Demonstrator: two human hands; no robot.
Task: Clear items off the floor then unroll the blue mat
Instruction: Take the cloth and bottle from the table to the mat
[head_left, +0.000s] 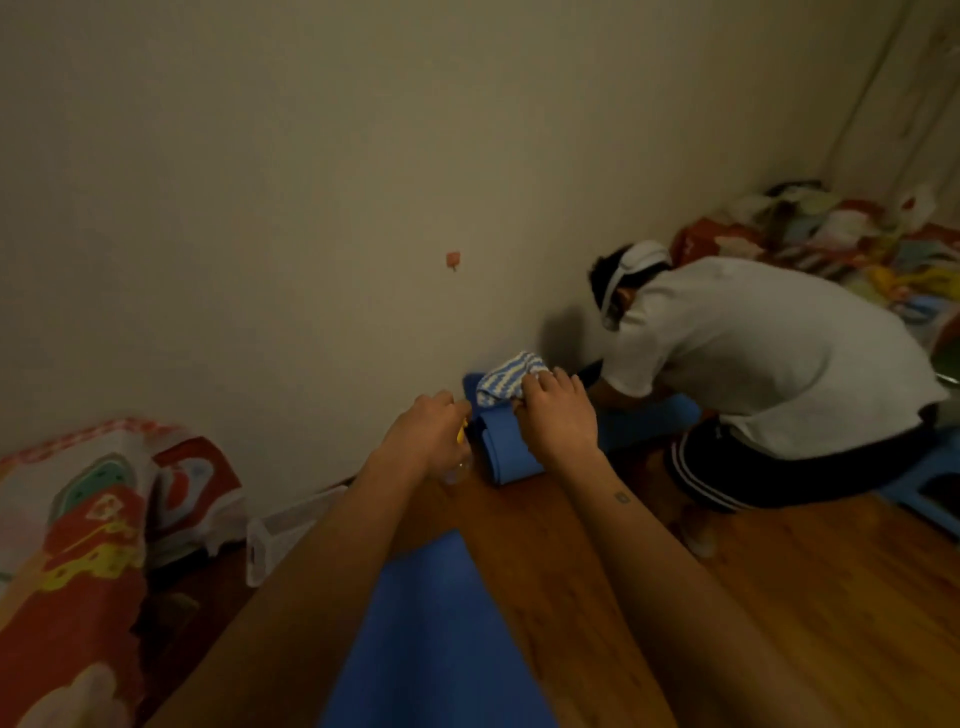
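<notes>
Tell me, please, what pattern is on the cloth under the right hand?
Blue and white stripes on the cloth, held by the right hand; the head view shows it.

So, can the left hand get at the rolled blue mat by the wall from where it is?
Probably yes. The left hand sits right beside the rolled blue mat, though it seems to hold a small clear item already; the right hand grips a striped cloth over the roll.

Both arms stretched forward; left hand (423, 434) curled, knuckles up; right hand (558, 415) fingers bent (grip unclear).
</notes>
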